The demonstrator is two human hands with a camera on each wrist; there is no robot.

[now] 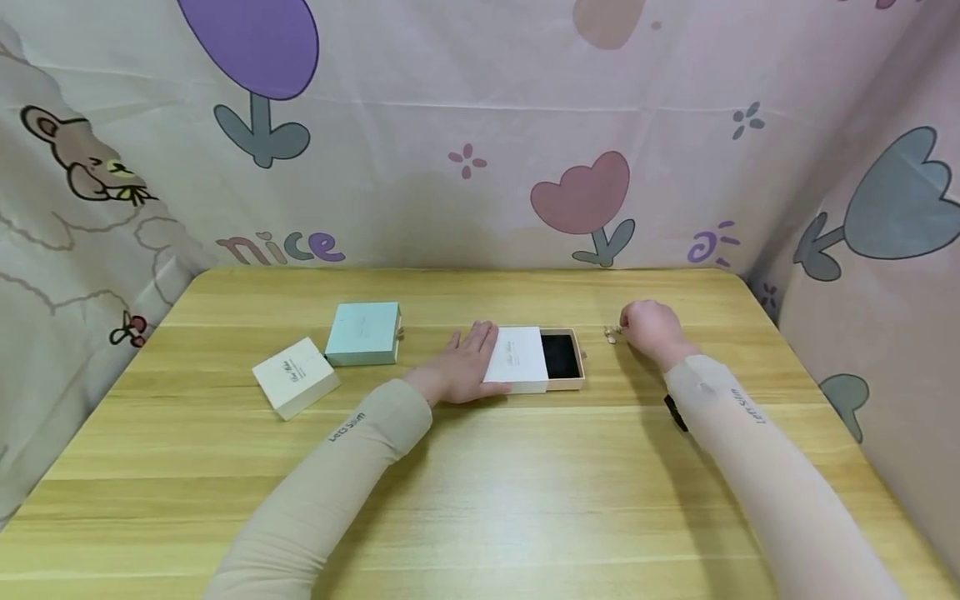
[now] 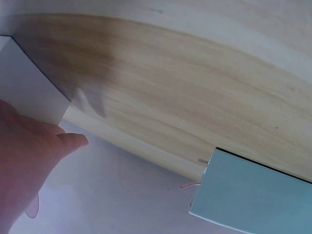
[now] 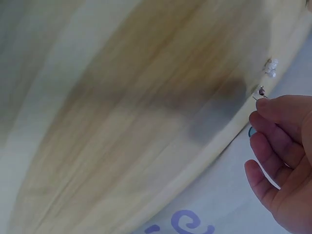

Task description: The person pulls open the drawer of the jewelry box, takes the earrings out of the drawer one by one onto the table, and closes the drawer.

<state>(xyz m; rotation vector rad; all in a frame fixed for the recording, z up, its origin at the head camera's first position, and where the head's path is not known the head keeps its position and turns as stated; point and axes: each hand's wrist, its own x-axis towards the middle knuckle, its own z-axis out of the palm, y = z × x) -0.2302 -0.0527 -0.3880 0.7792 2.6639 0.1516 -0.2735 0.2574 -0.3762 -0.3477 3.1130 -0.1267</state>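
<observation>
On the wood-grain surface [image 1: 525, 492]: white drawer box [image 1: 517, 360], part-open, left hand [image 1: 467, 371] upon it.
Left fingers straight, not grasping; right hand [image 1: 652, 329] pinches small jewellery piece [image 3: 262, 90].

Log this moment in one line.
left hand: rests on white rectangular box | black-lined drawer: partly out | right hand: pinches small shiny metallic trinket
</observation>
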